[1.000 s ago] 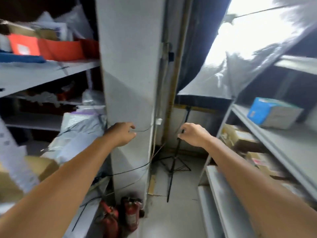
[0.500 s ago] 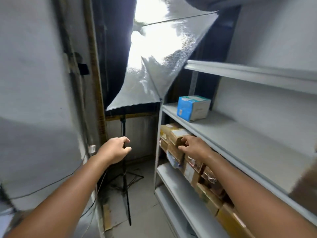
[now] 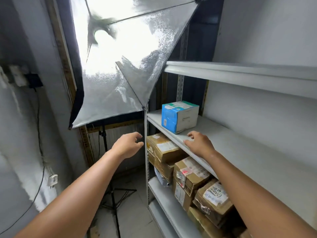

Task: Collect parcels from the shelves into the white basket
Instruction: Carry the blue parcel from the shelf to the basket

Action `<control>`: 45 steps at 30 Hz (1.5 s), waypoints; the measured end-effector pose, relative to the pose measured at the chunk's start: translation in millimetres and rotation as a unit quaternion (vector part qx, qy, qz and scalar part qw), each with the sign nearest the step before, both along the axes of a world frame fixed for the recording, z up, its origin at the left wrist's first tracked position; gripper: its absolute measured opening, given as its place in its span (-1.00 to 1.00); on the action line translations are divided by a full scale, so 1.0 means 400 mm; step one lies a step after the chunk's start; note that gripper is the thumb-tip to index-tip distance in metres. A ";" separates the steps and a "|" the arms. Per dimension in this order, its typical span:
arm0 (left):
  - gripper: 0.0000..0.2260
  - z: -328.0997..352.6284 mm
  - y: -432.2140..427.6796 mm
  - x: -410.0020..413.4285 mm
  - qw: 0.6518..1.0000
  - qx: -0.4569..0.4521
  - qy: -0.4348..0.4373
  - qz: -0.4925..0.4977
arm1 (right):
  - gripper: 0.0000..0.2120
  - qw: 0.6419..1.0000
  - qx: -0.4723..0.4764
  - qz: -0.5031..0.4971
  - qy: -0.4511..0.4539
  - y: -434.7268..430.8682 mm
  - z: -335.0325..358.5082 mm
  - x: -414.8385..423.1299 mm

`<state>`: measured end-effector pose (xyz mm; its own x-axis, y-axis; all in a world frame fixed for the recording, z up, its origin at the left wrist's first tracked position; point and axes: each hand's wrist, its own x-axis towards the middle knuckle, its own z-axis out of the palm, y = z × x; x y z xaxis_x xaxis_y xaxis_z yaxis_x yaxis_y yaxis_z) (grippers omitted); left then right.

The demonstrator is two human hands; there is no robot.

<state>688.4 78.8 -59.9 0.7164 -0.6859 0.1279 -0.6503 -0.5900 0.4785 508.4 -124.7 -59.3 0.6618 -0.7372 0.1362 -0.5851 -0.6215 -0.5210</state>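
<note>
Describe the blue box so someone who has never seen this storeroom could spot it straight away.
Find the grey metal shelving on the right, beside the lit softbox. The box stands alone at the far end of the shelf under the right hand. It is blue and white, unlike the brown cardboard parcels crammed below.

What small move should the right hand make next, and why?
Probably reach the right hand forward and grip the blue box: it stands alone on the middle shelf just beyond that hand, and neither it nor the left hand holds anything.
</note>
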 end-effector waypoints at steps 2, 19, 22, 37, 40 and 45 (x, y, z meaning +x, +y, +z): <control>-0.66 -0.003 -0.058 0.013 1.000 -0.005 0.010 -0.006 | -0.60 1.000 0.012 -0.009 -0.019 -0.036 -0.002 0.021; -0.46 -0.062 -0.445 0.283 0.975 -0.159 0.146 -0.050 | -0.52 0.966 0.129 -0.120 -0.191 -0.236 -0.005 0.278; -0.42 -0.055 -0.501 0.331 0.968 -0.171 0.168 -0.072 | -0.48 0.953 0.151 -0.141 -0.223 -0.274 0.001 0.333; -0.35 -0.065 -0.654 0.457 0.918 -0.195 0.271 -0.215 | -0.53 0.856 0.298 -0.203 -0.371 -0.331 0.002 0.493; -0.45 -0.069 -0.656 0.443 0.906 -0.222 0.300 -0.200 | -0.56 0.856 0.301 -0.200 -0.370 -0.324 0.001 0.492; -0.49 -0.064 -0.643 0.430 0.902 -0.234 0.307 -0.193 | -0.57 0.854 0.313 -0.192 -0.368 -0.311 0.003 0.476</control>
<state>860.5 -178.3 -85.5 0.4709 -0.8727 0.1286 -0.2918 -0.0165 0.9563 698.9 -249.3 -58.1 0.2595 -0.9617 -0.0888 -0.0541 0.0774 -0.9955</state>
